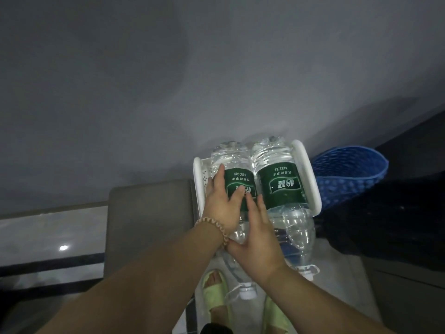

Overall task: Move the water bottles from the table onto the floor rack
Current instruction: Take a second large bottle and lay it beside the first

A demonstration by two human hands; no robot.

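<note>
Two large clear water bottles with dark green labels lie on their sides, side by side and touching, in a white floor rack (310,174) that stands against a grey wall (168,80). Their bases point to the wall and their necks toward the person.

The left bottle (231,160) has its white cap (246,291) low in view. The right bottle (281,184) lies against the rack's right end rail, and its cap (308,273) overhangs the near edge.

Both hands are on the left bottle. The left hand (221,203) lies over the bottle's left flank, fingers extended and spread, thumb across the label; it is not clenched. A beaded bracelet (214,225) sits on that wrist. The right hand (257,237) rests on the bottle's right side, next to where the two bottles meet, with straight fingers (261,203) on the label.

A blue perforated basket (346,169) lies tilted just to the right of the rack. Dark cloth (385,225) fills the right edge of the view. A grey box-shaped piece of furniture (149,225) stands to the left of the rack. Feet in pale green slippers (214,290) are below the bottle necks.
</note>
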